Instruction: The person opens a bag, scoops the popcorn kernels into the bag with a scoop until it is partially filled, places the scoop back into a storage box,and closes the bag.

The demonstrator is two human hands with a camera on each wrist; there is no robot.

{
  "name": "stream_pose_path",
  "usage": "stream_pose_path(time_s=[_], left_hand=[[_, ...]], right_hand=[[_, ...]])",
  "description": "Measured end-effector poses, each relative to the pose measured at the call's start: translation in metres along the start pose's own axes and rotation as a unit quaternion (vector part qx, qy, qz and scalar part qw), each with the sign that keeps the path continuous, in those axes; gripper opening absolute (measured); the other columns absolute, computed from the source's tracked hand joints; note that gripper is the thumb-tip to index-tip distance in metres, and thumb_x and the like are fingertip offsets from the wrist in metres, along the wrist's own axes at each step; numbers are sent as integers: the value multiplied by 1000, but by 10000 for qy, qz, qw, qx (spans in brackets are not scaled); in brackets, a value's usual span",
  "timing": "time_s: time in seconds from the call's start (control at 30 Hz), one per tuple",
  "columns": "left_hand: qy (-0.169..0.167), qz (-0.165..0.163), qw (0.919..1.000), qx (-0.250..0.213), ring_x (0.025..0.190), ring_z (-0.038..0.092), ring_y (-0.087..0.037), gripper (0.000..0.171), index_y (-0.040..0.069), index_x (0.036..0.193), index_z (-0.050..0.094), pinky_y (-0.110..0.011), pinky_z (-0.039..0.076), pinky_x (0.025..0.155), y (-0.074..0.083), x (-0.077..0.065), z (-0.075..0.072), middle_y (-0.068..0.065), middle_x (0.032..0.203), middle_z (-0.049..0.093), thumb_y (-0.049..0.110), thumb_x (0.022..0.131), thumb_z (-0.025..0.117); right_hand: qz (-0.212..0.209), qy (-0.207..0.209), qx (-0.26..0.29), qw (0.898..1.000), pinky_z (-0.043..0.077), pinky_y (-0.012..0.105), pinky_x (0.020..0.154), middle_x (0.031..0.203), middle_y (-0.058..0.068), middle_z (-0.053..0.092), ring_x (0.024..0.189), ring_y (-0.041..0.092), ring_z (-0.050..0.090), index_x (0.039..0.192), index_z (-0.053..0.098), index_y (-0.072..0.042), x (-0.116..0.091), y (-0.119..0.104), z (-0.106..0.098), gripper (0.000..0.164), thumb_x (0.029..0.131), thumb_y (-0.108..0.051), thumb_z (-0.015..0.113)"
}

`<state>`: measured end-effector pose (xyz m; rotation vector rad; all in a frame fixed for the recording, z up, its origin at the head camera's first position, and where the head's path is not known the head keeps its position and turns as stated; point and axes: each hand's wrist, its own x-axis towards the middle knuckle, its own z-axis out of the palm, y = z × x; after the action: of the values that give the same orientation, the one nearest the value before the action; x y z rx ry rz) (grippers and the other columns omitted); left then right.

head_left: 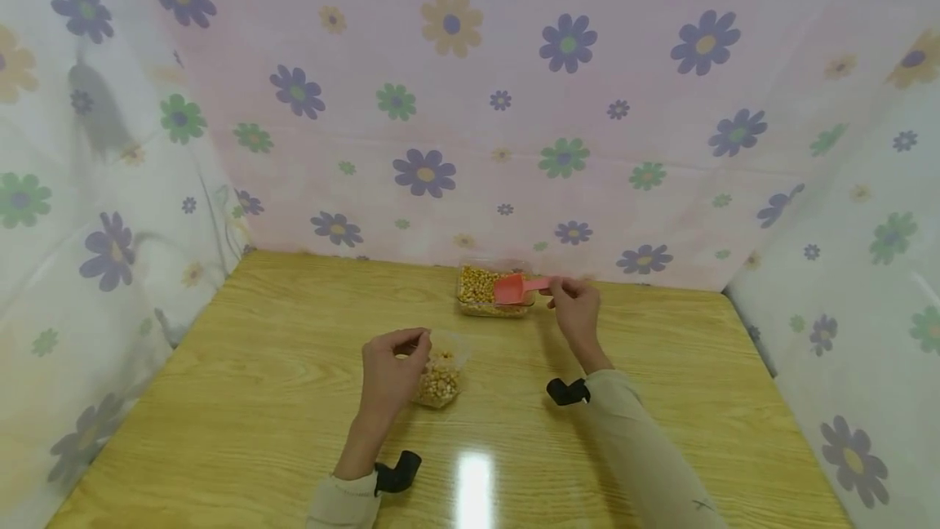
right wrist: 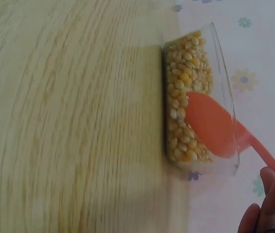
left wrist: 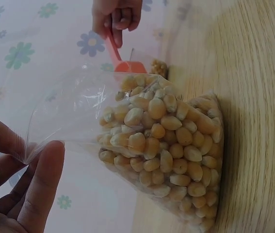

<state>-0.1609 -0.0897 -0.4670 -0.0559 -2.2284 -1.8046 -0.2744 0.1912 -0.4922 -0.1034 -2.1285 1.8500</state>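
My left hand (head_left: 392,370) pinches the top edge of a clear plastic bag (left wrist: 74,107) between thumb and fingers. Corn kernels (left wrist: 176,155) fill the bag's lower part, which rests on the table. My right hand (head_left: 576,308) grips the handle of a pink scoop (head_left: 510,290). The scoop's bowl dips into a clear rectangular container (head_left: 495,311) at the table's far side, touching the kernels there. In the right wrist view the scoop (right wrist: 210,124) lies tilted across the container's rim, its tip among the kernels (right wrist: 178,133).
The wood-grain table (head_left: 257,382) reaches back to a flower-printed cloth (head_left: 485,121), with similar cloth on both sides. The bag stands nearer to me than the container and left of it. Black wrist mounts (head_left: 398,472) sit on both sleeves.
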Motion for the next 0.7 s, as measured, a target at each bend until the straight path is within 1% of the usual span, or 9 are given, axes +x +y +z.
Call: stream_pose_path(time_s=[0.13, 0.2, 0.27, 0.37, 0.43, 0.5, 0.6, 0.7], left_hand=[[7, -65, 10000, -2, 67, 69, -27, 15, -4, 102, 78, -25, 59, 54, 0, 0, 0, -23, 86, 73, 2, 96, 67], [15, -43, 10000, -2, 66, 69, -26, 14, -4, 102, 79, -25, 59, 54, 0, -1, 0, -22, 86, 73, 2, 96, 67], [32, 21, 10000, -4, 66, 69, -27, 14, -4, 102, 79, -25, 59, 54, 0, -1, 0, -22, 85, 73, 1, 95, 67], [74, 166, 9998, -13, 65, 69, -28, 14, -5, 101, 78, -24, 58, 53, -2, -3, 1, -24, 85, 73, 1, 95, 67], [115, 260, 9996, -39, 64, 69, -29, 14, -5, 101, 78, -24, 58, 53, -2, -4, 2, -24, 84, 72, 1, 95, 68], [149, 348, 9993, -39, 64, 69, -29, 14, -6, 101, 78, -23, 58, 52, -2, -6, 3, -24, 84, 72, 1, 95, 67], [202, 400, 9990, -42, 64, 69, -29, 15, -5, 101, 78, -23, 58, 52, -2, -7, 4, -24, 84, 72, 1, 95, 67], [239, 399, 9989, -3, 65, 69, -26, 14, -5, 101, 79, -23, 57, 52, -1, -8, 4, -22, 83, 73, 0, 95, 66]], right_hand=[[256, 63, 112, 9996, 45, 23, 48, 83, 21, 76, 63, 34, 65, 106, 75, 11, 0, 3, 8, 24, 101, -7, 61], [478, 77, 172, 9987, 52, 28, 55, 82, 16, 77, 65, 35, 66, 108, 74, 11, -1, 3, 11, 24, 101, -7, 61], [753, 112, 170, 9970, 57, 33, 63, 83, 13, 77, 68, 34, 67, 110, 75, 10, -1, 3, 11, 26, 101, -10, 61], [1173, 167, 212, 9927, 59, 40, 76, 86, 11, 78, 73, 30, 68, 113, 73, 9, -2, 3, 9, 29, 103, -14, 59], [1472, 199, 282, 9885, 59, 38, 80, 85, 6, 78, 75, 24, 67, 116, 72, 8, -3, 4, 8, 32, 104, -17, 58], [1745, 212, 468, 9833, 57, 35, 80, 81, 2, 77, 75, 20, 64, 120, 70, 9, -5, 4, 6, 34, 105, -18, 56], [2079, 221, 717, 9753, 55, 29, 77, 77, -6, 74, 73, 15, 60, 123, 68, 8, -8, 7, 5, 35, 105, -19, 54], [2256, 218, 1025, 9686, 53, 26, 71, 76, -7, 74, 71, 12, 58, 125, 66, 9, -12, 10, 6, 36, 105, -19, 53]])
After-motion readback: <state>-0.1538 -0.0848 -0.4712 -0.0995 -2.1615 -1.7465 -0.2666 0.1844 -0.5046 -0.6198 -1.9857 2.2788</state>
